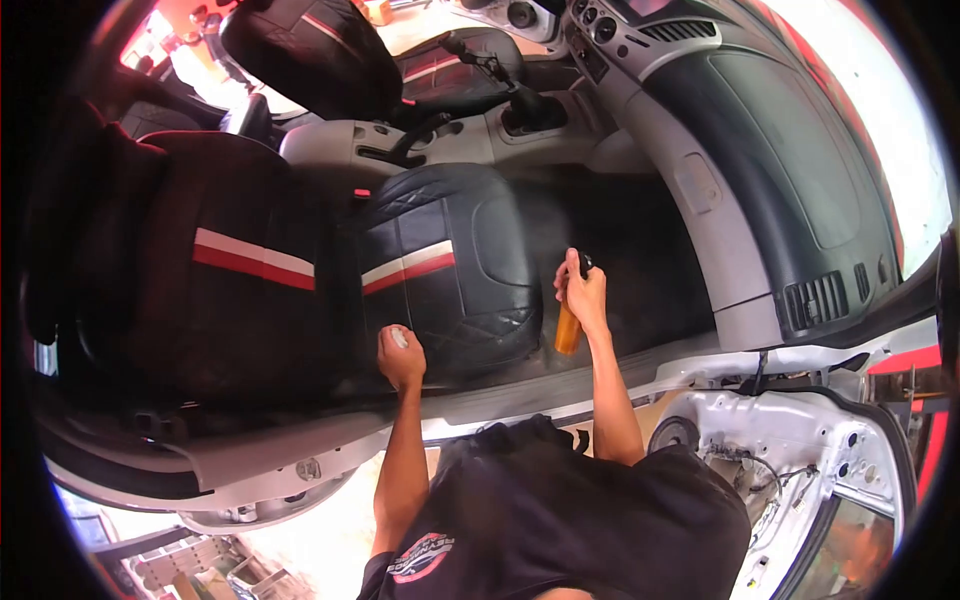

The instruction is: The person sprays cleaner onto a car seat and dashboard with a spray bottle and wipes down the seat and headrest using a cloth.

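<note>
In my right hand [583,290] is a spray bottle [567,332] with amber liquid and a black top, held over the dark footwell in front of the seat. A faint haze hangs just beyond its nozzle. My left hand [402,358] is closed around a small whitish wad, of which only a bit shows; its material is unclear. That hand is above the near side of the black seat cushion [420,235], which has a white and red stripe. The matching seat backrest [250,330] stands to the left.
A grey centre console [330,147] with a handbrake and gear lever [535,112] lies beyond the seat. The dashboard [790,130] curves along the right. Nearest me runs the door sill [460,392]. An opened door [800,440] without its inner panel is at lower right.
</note>
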